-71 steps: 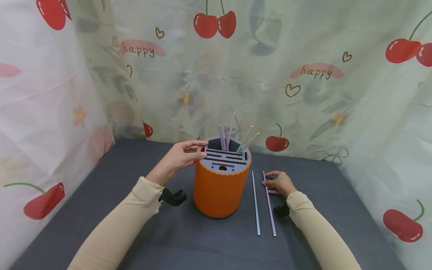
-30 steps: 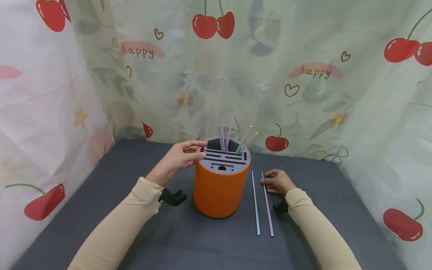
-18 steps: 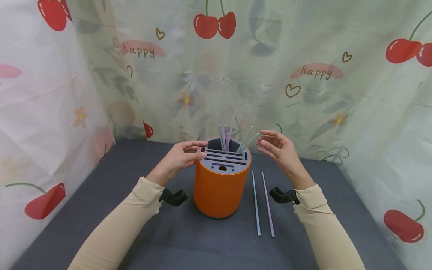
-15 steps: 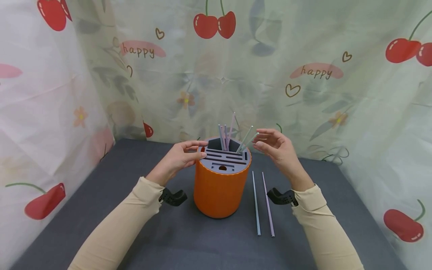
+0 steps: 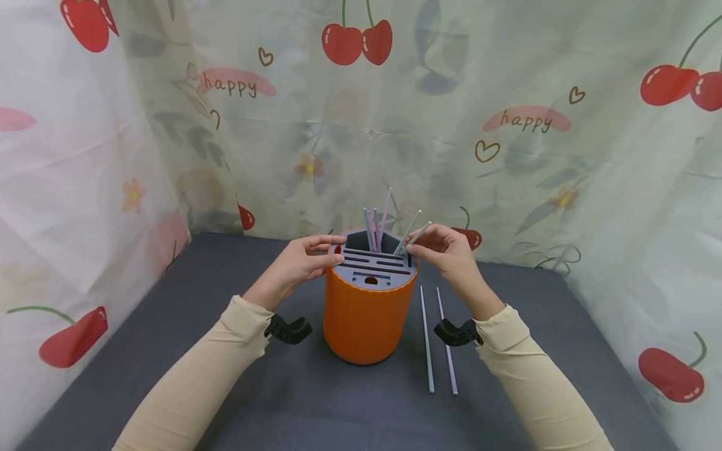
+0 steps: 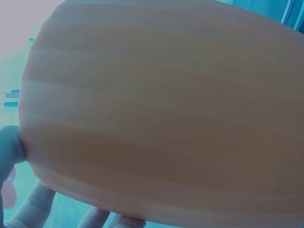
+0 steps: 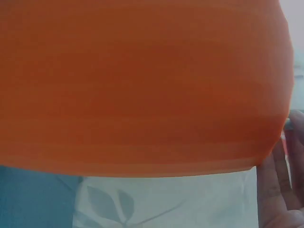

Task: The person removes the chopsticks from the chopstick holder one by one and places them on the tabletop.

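A round orange desk organizer [image 5: 366, 326] with a slotted grey top [image 5: 375, 269] stands upright on the dark table. My left hand [image 5: 307, 257] holds its rim from the left, thumb and fingers at the top edge. At the right rim, my right hand [image 5: 448, 254] pinches a pale green stick [image 5: 420, 232] that leans out of the rear compartment. Several other thin pastel sticks [image 5: 372, 228] stand in that compartment. In the left wrist view the organizer's wall [image 6: 156, 114] fills most of the picture, with fingers [image 6: 35, 204] around its edge. The right wrist view shows fingers [image 7: 270, 190] at the rim.
Two thin sticks lie side by side on the table right of the organizer, one light blue [image 5: 427, 344] and one purple [image 5: 449, 363], the latter partly behind the wrist camera. A cherry-print curtain [image 5: 271, 156] hangs behind and along both sides of the dark table [image 5: 271, 401].
My right hand has let go of the purple stick on the table, risen, and come leftward to the green stick at the organizer's rim. My left hand stays at the rim.
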Motion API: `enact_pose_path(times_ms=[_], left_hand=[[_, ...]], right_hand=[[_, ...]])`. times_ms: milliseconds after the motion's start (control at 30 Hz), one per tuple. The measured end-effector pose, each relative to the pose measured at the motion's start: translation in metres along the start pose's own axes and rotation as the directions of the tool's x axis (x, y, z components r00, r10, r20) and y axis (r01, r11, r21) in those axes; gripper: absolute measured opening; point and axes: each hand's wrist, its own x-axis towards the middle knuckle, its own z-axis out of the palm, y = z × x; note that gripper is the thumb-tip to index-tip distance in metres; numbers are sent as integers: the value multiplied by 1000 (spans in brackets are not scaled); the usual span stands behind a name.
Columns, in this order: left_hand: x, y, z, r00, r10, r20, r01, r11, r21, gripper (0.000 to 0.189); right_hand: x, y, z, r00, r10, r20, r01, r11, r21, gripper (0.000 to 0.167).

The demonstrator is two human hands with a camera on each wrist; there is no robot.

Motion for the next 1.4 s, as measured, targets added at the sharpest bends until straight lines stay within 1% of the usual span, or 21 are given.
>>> enact_pose_path(times_ms=[100, 200, 267, 300, 400, 433, 500, 533, 567, 600, 667, 733, 800, 867, 933, 1000, 1067, 1167, 1267, 1300, 1400], left_hand=[[0, 0, 0, 1000, 1, 0, -1, 1000, 3, 44], [0, 0, 0, 1000, 3, 0, -3, 1000, 6, 44], [0, 0, 0, 1000, 4, 0, -4, 1000, 8, 44], [0, -1, 0, 1000, 5, 0, -5, 1000, 9, 44], [1, -1, 0, 1000, 6, -1, -6, 1000, 9, 44], [1, -2, 0, 1000, 6, 0, -6, 1000, 9, 44], [1, -2, 1, 1000, 7, 5, -7, 1000, 7, 45], [1, -2, 1, 1000, 7, 7, -7, 1000, 6, 45], [1, -2, 1, 1000, 6, 9, -6, 1000, 6, 45], [1, -2, 2, 1000, 5, 11, -5, 1000, 4, 45], [0, -1, 2, 1000, 6, 13, -7, 1000, 3, 46], [-1, 0, 2, 1000, 7, 8, -7, 1000, 0, 45], [-2, 0, 2, 1000, 10, 4, -10, 1000, 0, 45], [-2, 1, 2, 1000, 12, 3, -12, 1000, 1, 45], [-2, 1, 2, 1000, 9, 2, -10, 1000, 2, 45], [-2, 1, 2, 1000, 7, 3, -7, 1000, 4, 45], [-2, 0, 2, 1000, 6, 3, -6, 1000, 5, 45], [-2, 0, 1, 1000, 10, 4, -10, 1000, 8, 45], [-1, 0, 1, 1000, 14, 7, -14, 1000, 12, 45], [-1, 0, 1, 1000, 13, 7, -13, 1000, 14, 45], [-1, 0, 1, 1000, 12, 5, -12, 1000, 15, 45]], right_hand=[[3, -11, -1, 998, -43, -36, 44, 999, 32, 17], [8, -35, -6, 982, -144, -124, 160, 979, 128, 23], [12, -56, -14, 953, -221, -207, 267, 936, 230, 24], [14, -68, -19, 932, -255, -256, 323, 904, 279, 23], [17, -99, -39, 870, -296, -393, 451, 800, 396, 18], [17, -107, -47, 851, -296, -434, 478, 778, 407, 21], [18, -116, -61, 821, -269, -504, 497, 771, 398, 29], [17, -116, -69, 817, -245, -521, 485, 781, 393, 34], [17, -113, -76, 816, -225, -533, 463, 805, 370, 38], [17, -107, -83, 822, -197, -533, 432, 827, 360, 42], [15, -88, -95, 845, -139, -517, 338, 887, 314, 47], [12, -61, -105, 882, -63, -467, 218, 933, 286, 50], [7, -31, -113, 914, 25, -405, 69, 974, 217, 49], [0, -1, -118, 931, 126, -343, -90, 989, 120, 50], [-8, 27, -119, 930, 224, -292, -238, 971, -15, 51], [-17, 54, -118, 912, 321, -254, -362, 922, -137, 53], [-25, 77, -116, 889, 396, -231, -446, 864, -236, 56], [-35, 106, -112, 846, 479, -233, -531, 792, -301, 56], [-42, 126, -109, 810, 528, -257, -587, 739, -332, 55], [-44, 132, -109, 795, 543, -270, -606, 724, -330, 54], [-48, 144, -108, 767, 577, -281, -641, 693, -329, 54]])
